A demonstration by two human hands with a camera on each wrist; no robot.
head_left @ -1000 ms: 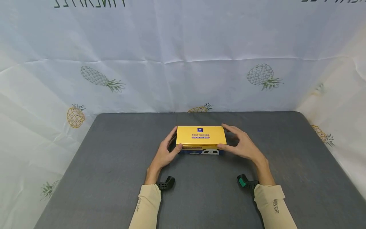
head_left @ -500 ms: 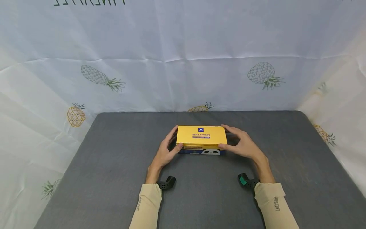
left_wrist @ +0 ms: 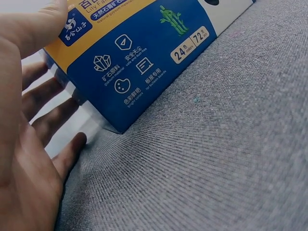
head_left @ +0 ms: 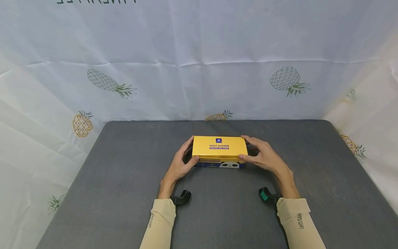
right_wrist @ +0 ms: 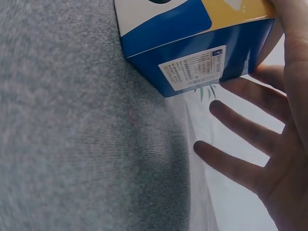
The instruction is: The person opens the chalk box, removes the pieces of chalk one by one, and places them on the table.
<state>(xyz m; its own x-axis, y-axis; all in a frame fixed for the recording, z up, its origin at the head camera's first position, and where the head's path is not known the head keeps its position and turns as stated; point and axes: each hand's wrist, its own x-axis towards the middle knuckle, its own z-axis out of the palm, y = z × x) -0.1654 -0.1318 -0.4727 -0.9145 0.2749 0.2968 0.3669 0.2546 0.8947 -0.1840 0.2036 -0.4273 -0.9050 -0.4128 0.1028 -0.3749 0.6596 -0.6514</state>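
Observation:
A yellow and blue chalk box (head_left: 220, 147) with a panda on its front lies on the grey table. My left hand (head_left: 180, 163) holds its left end, thumb at the front corner and fingertips toward the back corner. In the left wrist view the other fingers (left_wrist: 50, 94) spread along the end face of the box. Opposite it, my right hand (head_left: 266, 157) holds the right end, thumb on the front edge and index finger at the back corner. The right wrist view shows a white barcode label (right_wrist: 195, 68) on that end, with the lower fingers (right_wrist: 240, 126) stretched out beside it.
A grey cloth-covered table (head_left: 217, 214) stretches around the box. Behind it and at both sides hangs a white curtain (head_left: 199, 86) printed with pineapples. Black camera mounts (head_left: 181, 198) sit on both wrists.
The curtain and table edge sit slightly higher in the head view. Both hands keep their places at the box ends, and the box has hardly moved.

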